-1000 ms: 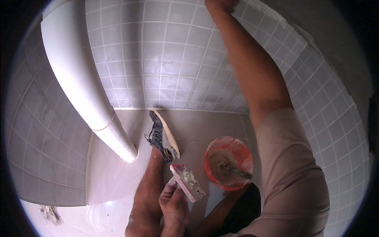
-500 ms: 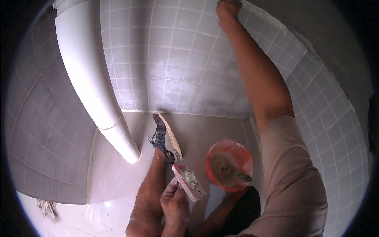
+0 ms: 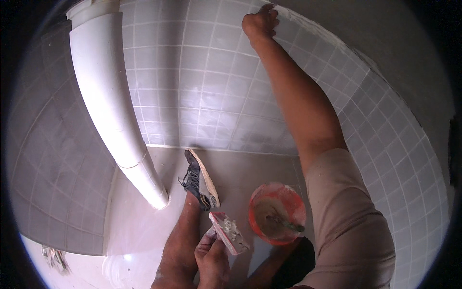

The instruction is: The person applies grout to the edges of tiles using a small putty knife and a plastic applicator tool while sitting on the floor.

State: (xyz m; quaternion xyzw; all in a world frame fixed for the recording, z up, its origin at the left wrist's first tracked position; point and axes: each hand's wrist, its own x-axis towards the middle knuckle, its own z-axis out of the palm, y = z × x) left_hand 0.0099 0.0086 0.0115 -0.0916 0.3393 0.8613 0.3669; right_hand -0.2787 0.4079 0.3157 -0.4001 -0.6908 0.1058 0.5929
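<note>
My left hand pinches a small flat red-and-white plate by its edge, in front of my body. Lumps of whitish paste lie on top of the plate. My right arm is stretched far forward. At its end my right hand is closed against the top of the grey tiled wall, beside a rough whitish strip of filler along the tiles' upper edge. Whatever its fingers hold is hidden or too small to make out.
An orange-red bucket of greyish-brown mix, with a tool handle leaning in it, stands on the floor. A thick white pipe rises at left. My shoe is near the wall; crumpled scraps lie lower left.
My right hand has moved left along the top of the wall and shows more fully now. The view has tilted slightly upward. My left hand still grips the plate with paste.
</note>
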